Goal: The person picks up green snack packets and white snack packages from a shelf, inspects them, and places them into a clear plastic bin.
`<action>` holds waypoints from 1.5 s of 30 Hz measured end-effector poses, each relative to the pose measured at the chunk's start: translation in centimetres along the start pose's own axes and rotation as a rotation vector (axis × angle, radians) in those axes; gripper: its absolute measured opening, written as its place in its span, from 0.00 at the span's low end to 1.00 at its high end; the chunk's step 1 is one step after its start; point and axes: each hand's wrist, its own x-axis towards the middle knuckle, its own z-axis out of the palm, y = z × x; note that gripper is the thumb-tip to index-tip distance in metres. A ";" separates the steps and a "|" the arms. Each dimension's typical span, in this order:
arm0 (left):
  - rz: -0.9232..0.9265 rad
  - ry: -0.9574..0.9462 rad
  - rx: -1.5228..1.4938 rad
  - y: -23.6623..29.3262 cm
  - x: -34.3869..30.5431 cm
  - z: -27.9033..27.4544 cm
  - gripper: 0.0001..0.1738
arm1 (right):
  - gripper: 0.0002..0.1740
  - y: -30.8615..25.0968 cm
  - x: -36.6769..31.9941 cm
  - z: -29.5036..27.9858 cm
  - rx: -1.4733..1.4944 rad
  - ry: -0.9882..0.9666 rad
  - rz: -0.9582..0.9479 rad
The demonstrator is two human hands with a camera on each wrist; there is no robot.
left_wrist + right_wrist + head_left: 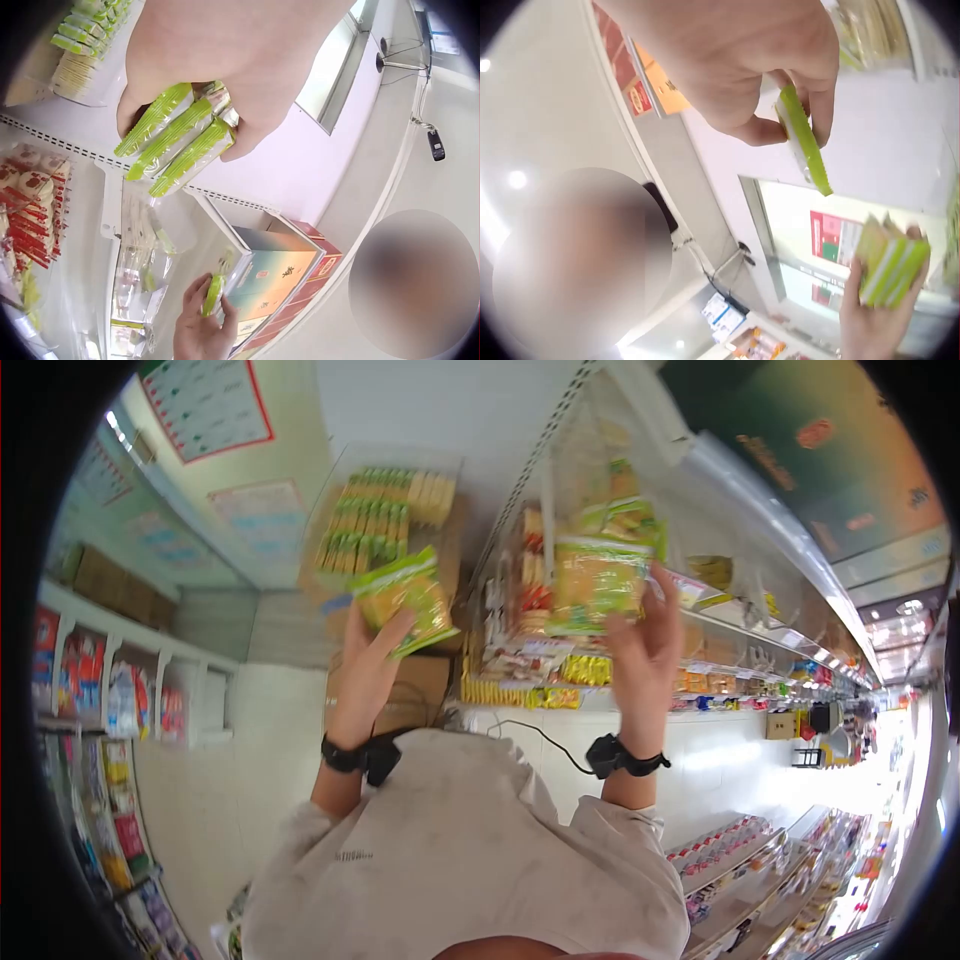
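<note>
In the head view my left hand [372, 660] grips a small stack of green-and-clear snack packets [405, 600]. The left wrist view shows three packets [176, 139] side by side between that hand's thumb and fingers. My right hand [645, 650] holds one flat packet [598, 585] of the same kind upright by its edge, in front of a clear shelf bin with more green packets [625, 515]. From the right wrist, thumb and fingertips pinch this single packet [804, 142]. Left of the shelf, a clear box holds rows of green packets [365, 525].
Red-and-white packets [535, 560] fill a bin beside the perforated upright [535, 465]. Yellow packets [585, 668] line a lower shelf. Cardboard boxes [420, 685] stand below the clear box. A black cable [545, 735] hangs between my wrists. More shelving runs off to the right.
</note>
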 end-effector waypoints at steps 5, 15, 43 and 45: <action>-0.045 -0.017 -0.176 -1.5 0.0 1.6 0.28 | 0.26 5.0 -2.4 6.0 -0.093 -0.162 0.036; -0.026 0.061 0.157 -3.2 0.2 1.3 0.31 | 0.24 7.4 -3.1 8.2 -0.131 -0.132 0.124; 0.712 -0.016 1.906 -2.4 10.5 -12.8 0.23 | 0.40 18.1 6.5 20.1 -1.118 -0.408 -0.061; 0.511 -0.022 1.913 -3.2 10.1 -13.5 0.23 | 0.37 19.4 7.4 20.7 -1.234 -0.481 -0.033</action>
